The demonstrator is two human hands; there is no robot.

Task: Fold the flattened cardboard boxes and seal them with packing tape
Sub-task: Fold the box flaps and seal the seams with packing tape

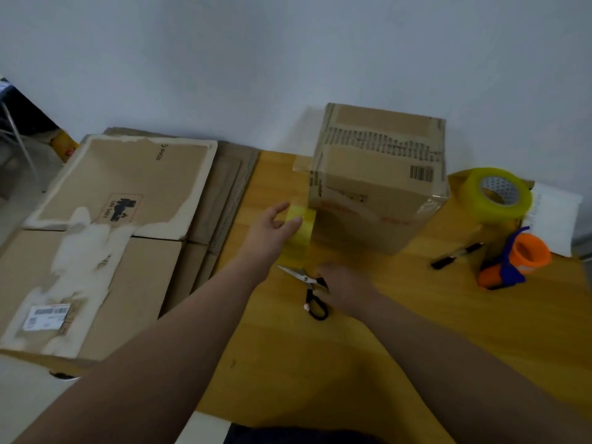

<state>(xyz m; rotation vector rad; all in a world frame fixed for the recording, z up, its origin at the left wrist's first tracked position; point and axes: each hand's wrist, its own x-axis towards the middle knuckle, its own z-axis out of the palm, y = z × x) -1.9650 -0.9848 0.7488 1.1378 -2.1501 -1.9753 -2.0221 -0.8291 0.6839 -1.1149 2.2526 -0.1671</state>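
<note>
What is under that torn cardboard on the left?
More flat cardboard lies stacked under the torn sheet, edges poking out on its right. How many pieces there are is hidden.

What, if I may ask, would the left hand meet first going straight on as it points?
Probably the small yellow tape roll, right by the left hand; the cardboard box stands just behind.

Black marker (458,255) on yellow wooden table (320,363); scissors (301,275) well left of it.
</note>
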